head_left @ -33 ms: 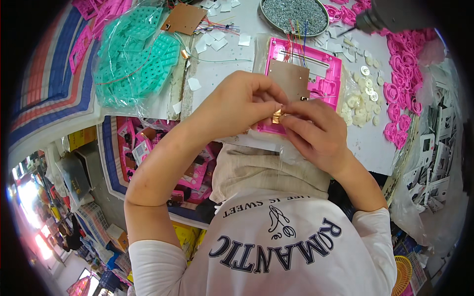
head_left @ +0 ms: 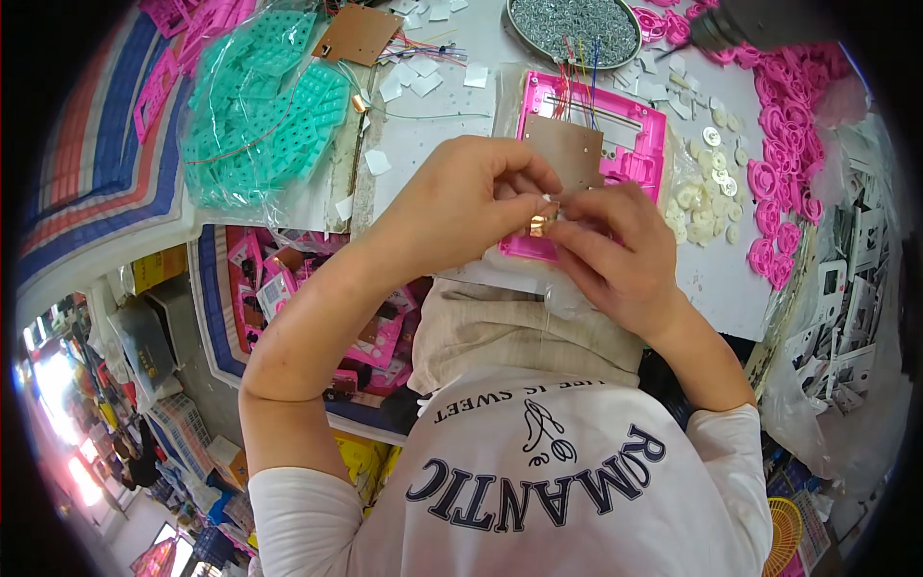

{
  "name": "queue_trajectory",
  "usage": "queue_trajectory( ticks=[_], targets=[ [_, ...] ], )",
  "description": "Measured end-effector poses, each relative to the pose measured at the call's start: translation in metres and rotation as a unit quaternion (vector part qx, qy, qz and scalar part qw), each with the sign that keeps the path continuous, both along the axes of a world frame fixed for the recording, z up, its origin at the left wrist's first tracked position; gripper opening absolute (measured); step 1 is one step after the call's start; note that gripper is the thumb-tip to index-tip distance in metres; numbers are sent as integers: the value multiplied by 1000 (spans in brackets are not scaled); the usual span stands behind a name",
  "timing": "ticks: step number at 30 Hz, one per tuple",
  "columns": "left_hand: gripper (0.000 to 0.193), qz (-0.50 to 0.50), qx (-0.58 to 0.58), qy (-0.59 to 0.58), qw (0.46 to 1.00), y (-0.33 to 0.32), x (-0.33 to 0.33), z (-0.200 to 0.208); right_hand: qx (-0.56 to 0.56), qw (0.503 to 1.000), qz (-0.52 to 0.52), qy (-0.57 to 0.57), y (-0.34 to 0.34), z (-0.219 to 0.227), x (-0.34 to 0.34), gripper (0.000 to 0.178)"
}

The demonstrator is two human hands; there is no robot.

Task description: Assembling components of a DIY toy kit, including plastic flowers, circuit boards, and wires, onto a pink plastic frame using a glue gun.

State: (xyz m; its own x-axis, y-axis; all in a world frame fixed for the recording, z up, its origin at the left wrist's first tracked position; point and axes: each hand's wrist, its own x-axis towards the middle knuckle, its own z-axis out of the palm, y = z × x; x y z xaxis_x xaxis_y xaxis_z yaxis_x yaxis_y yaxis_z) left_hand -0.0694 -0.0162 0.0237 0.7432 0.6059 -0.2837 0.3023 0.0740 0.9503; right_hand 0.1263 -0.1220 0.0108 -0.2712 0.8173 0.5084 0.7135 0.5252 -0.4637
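A: What do you see thru the head cam?

B: I've got a shiny copper bit betw. both hands. It's by the near edge of the pink case, just below the brown board. My left grip pinches it up top, my right grip pinches its right side. Can't tell if it touches the case.

A: What could go wrong?

B: It's tiny, so I think it could slip if one thumb lets go too soon — then it'd maybe drop in the case. Also, the thin wires stick up past the board, so a knuckle could snag & pull one.

A: And the tubs etc.?

B: Round tray at the back is full of little silver bits. I'd say a bump there = big spill. Clear bag on the left has lots of green plastic parts. Down low, a stripy bin has pink parts in a heap — too messy to count.
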Motion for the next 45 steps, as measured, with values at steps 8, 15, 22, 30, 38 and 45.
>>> queue_trajectory(
  ticks=[8,15,22,30,38,45],
  targets=[
    [21,14,393,-23,919,-18,-1,-14,-43,997,0,-63,5,-2,-2,26],
    [22,23,428,-53,902,-18,-2,-27,-59,995,-11,-79,5,-5,-7,32],
    [30,132,296,-52,945,-10,-2,-35,-115,977,40,-175,2,9,-1,26],
    [24,86,379,45,920,-43,-38,-24,-104,990,45,-84,-4,8,1,41],
    [17,249,111,-51,961,-17,-31,-11,-123,978,-9,-166,-11,8,-9,47],
    [18,201,-124,-169,957,-7,-7,-4,-169,962,20,-215,-10,23,-7,55]
  ],
)
